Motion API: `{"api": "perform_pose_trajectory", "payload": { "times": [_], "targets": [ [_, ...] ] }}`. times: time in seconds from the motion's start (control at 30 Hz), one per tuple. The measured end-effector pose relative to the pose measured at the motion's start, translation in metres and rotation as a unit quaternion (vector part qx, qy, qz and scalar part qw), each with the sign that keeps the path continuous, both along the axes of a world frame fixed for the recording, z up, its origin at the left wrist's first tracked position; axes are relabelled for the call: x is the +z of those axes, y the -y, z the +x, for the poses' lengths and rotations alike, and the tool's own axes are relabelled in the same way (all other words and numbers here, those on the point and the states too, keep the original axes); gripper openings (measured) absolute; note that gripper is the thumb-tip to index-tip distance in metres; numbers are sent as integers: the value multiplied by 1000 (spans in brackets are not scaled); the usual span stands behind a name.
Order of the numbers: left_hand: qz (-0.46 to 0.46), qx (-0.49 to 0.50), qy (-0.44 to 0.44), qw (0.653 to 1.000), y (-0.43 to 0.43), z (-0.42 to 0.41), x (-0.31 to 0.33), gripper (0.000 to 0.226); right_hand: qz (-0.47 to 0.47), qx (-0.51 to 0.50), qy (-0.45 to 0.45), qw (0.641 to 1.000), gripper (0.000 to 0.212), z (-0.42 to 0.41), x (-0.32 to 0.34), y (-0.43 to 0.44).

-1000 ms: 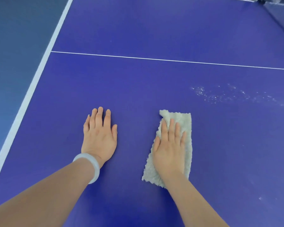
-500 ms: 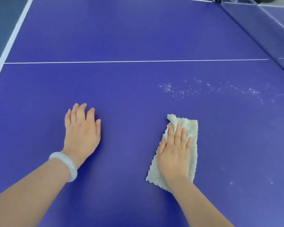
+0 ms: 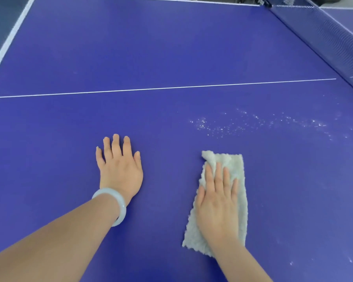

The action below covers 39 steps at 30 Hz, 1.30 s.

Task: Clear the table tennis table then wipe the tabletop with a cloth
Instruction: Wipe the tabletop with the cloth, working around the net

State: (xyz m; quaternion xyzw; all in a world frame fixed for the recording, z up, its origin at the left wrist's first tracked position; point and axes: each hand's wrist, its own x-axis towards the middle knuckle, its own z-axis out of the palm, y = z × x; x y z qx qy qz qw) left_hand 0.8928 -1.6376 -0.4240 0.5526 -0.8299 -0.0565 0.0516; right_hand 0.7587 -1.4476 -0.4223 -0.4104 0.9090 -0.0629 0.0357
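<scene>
One cloth [image 3: 235,162] lies on the blue tabletop [image 3: 151,47]. The right hand [image 3: 217,200] presses it flat with straight fingers. Left of the cloth, the left hand [image 3: 120,169] rests flat with its fingers a little spread. Beyond the cloth lie white specks [image 3: 222,127], and then the blue surface runs on to one net [image 3: 334,37].

Bright even light, soft shadows, slightly soft focus, perhaps wide-angle bowing

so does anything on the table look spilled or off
A scatter of white specks lies on the blue tabletop beyond the cloth, toward the net, like spilled residue not yet wiped. The cloth's far left corner is folded over.
</scene>
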Motion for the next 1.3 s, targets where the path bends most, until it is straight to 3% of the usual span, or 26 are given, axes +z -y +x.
{"api": "perform_pose_trajectory", "payload": {
  "times": [0.17, 0.33, 0.43, 0.57, 0.63, 0.7, 0.87, 0.93, 1.0, 1.17, 1.3],
  "targets": [
    [4, 6, 2, 1000, 2, 1, 1, 58, -1, 193, 2, 981, 58, 0, 3, 86],
    [-5, 11, -1, 1000, 3, -2, -1, 57, 37, 296, -23, 954, 55, -52, 9, 198],
    [-1, 14, -1, 1000, 3, -2, -1, 57, 40, 183, 7, 982, 57, -88, 9, 211],
    [7, 13, -2, 1000, 3, -1, 0, 58, 15, 7, 28, 999, 61, -85, 2, 147],
    [10, 14, 1, 1000, 3, -2, 0, 59, -4, 6, -6, 1000, 62, -51, -1, 121],
    [8, 12, -3, 1000, 3, -1, 1, 59, -21, 71, 5, 997, 62, -27, -3, 130],
    [3, 14, 4, 1000, 2, -1, 3, 60, 19, 216, 16, 976, 58, -54, 5, 241],
    [10, 16, 5, 1000, 2, -3, 2, 60, 41, 185, 14, 982, 58, -89, 6, 269],
    [13, 18, 5, 1000, 2, -2, 2, 59, 50, 94, 27, 994, 59, -124, 7, 269],
    [15, 16, -4, 1000, 1, -1, 5, 60, 15, -122, 45, 991, 63, -122, 3, 176],
    [19, 17, -5, 1000, 2, -2, 5, 61, 16, -41, -1, 999, 66, -53, -3, 146]
  ]
}}
